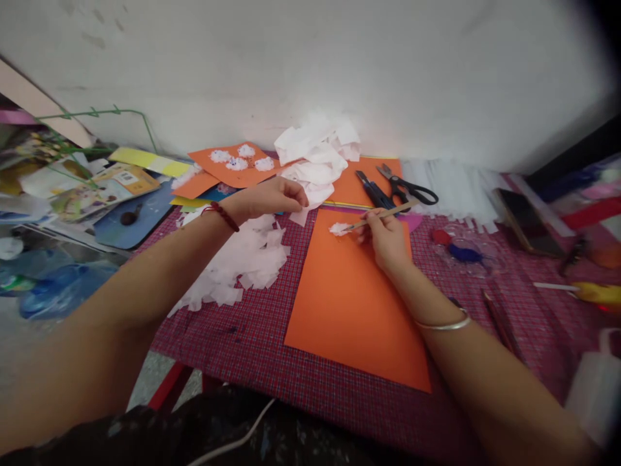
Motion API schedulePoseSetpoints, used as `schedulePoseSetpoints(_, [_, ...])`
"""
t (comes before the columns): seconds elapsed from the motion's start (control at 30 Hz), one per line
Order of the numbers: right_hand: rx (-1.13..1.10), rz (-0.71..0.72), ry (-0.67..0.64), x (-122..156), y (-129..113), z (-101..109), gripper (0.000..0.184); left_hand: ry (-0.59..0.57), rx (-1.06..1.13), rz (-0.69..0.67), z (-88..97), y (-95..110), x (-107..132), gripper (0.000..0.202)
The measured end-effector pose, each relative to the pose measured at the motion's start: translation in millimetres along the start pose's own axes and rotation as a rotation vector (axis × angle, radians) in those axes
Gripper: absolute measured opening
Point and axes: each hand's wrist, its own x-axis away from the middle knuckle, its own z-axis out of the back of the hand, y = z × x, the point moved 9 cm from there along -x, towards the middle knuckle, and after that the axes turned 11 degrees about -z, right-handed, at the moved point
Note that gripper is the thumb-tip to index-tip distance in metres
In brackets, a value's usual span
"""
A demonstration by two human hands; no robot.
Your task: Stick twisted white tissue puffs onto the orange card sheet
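An orange sheet of paper [361, 304] lies on the table, with a small tuft of crumpled white paper [338, 229] near its top left. My right hand [385, 236] is closed around a thin wooden stick [400, 209], whose tip meets the edge of that tuft. Left of the sheet, my left hand [284, 194] pinches a small piece of white paper [299, 215] between thumb and forefinger. Below my left forearm spreads a heap of cut white paper pieces [262, 255]. Crumpled white paper [317, 152] is piled behind the hand, against the wall.
An orange sheet with several white tufts [230, 173] lies at the back left. Scissors [405, 186] rest behind my right hand, beside fringed white strips [451, 191]. A phone [528, 223] is at the right. Booklets [104, 191] and a blue board [129, 213] fill the left.
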Motion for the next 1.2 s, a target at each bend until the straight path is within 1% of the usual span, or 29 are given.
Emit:
schedulePoseSetpoints(0.1, [-0.011, 0.025, 0.006, 0, -3, 1, 0.032, 0.071, 0.153, 0.001, -23.2, 15, -10, 0.008])
schedulePoseSetpoints(0.13, [-0.012, 0.033, 0.007, 0, -4, 1, 0.032, 0.095, 0.222, -0.003, -33.3, 16, -13, 0.01])
schedulePoseSetpoints(0.2, [0.005, 0.033, -0.002, 0, -3, 0, 0.031, 0.154, 0.376, -0.014, -52.9, 12, -19, 0.013])
schedulePoseSetpoints(0.27, [0.039, 0.029, -0.021, 0, -2, -3, 0.03, 0.219, 0.53, -0.021, -68.4, 0, -23, 0.017])
schedulePoseSetpoints(0.33, [0.082, 0.036, -0.042, 2, -2, -6, 0.029, 0.275, 0.661, -0.012, -77.8, -17, -24, 0.023])
schedulePoseSetpoints(0.4, [0.123, 0.047, -0.056, 4, -3, -10, 0.027, 0.296, 0.737, 0.015, -82.8, -33, -23, 0.025])
schedulePoseSetpoints(0.47, [0.153, 0.047, -0.061, 5, -4, -13, 0.024, 0.29, 0.747, 0.055, -84.2, -45, -20, 0.021])
schedulePoseSetpoints(0.57, [0.175, 0.044, -0.059, 5, -4, -14, 0.023, 0.281, 0.73, 0.075, -81.8, -53, -19, 0.014])
schedulePoseSetpoints(0.63, [0.183, 0.043, -0.054, 5, -4, -13, 0.025, 0.27, 0.712, 0.055, -79.7, -54, -19, 0.009])
schedulePoseSetpoints(0.7, [0.192, 0.04, -0.045, 4, -4, -12, 0.028, 0.237, 0.645, 0.023, -77.9, -53, -20, 0.005])
schedulePoseSetpoints(0.8, [0.199, 0.041, -0.04, 4, -3, -11, 0.033, 0.12, 0.46, -0.029, -78.7, -47, -21, 0.005])
schedulePoseSetpoints(0.9, [0.198, 0.051, -0.039, 4, -3, -12, 0.035, -0.034, 0.262, -0.073, -86.1, -39, -21, 0.011])
schedulePoseSetpoints(0.97, [0.204, 0.056, -0.042, 4, -3, -12, 0.035, -0.081, 0.137, -0.095, -90.6, -34, -22, 0.012])
schedulePoseSetpoints(1.03, [0.199, 0.068, -0.044, 4, -5, -12, 0.034, -0.049, 0.025, -0.108, -91.7, -32, -25, 0.009])
schedulePoseSetpoints(1.1, [0.171, 0.096, -0.039, 7, -10, -10, 0.033, 0.023, -0.06, -0.121, -91.0, -30, -27, 0.006])
schedulePoseSetpoints(1.2, [0.132, 0.14, -0.046, 12, -16, -11, 0.033, 0.1, -0.111, -0.152, -92.2, -28, -28, 0.006])
